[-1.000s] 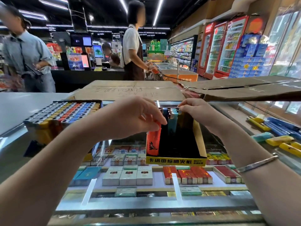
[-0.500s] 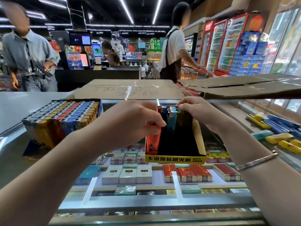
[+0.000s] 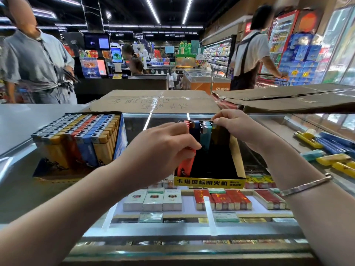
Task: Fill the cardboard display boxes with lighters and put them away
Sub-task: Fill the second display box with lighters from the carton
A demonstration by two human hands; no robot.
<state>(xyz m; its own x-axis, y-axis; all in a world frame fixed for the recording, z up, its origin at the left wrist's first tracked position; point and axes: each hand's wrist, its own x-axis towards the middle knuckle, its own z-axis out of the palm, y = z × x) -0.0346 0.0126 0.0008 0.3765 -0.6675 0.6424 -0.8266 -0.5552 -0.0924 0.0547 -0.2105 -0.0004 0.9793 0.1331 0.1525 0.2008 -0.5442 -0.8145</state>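
A yellow-fronted cardboard display box (image 3: 209, 182) stands on the glass counter, partly filled. Several lighters stand at its back, among them a teal lighter (image 3: 206, 138). My left hand (image 3: 159, 150) pinches the top of a red lighter (image 3: 184, 167) at the box's left side. At the back right corner of the box, my right hand (image 3: 237, 125) pinches a dark lighter (image 3: 219, 134). To the left sits a blue display box (image 3: 120, 139) packed full of grey, yellow, red and blue lighters.
Loose yellow, blue and teal lighters (image 3: 330, 156) lie on the counter at the right. Flattened cardboard (image 3: 153, 101) lies beyond the counter. Cigarette packs (image 3: 221, 200) show under the glass. People stand behind the counter, one at the left and one with a cart at the right.
Both hands stay at the yellow box on their lighters. The person in the apron behind has walked from the middle to the right.
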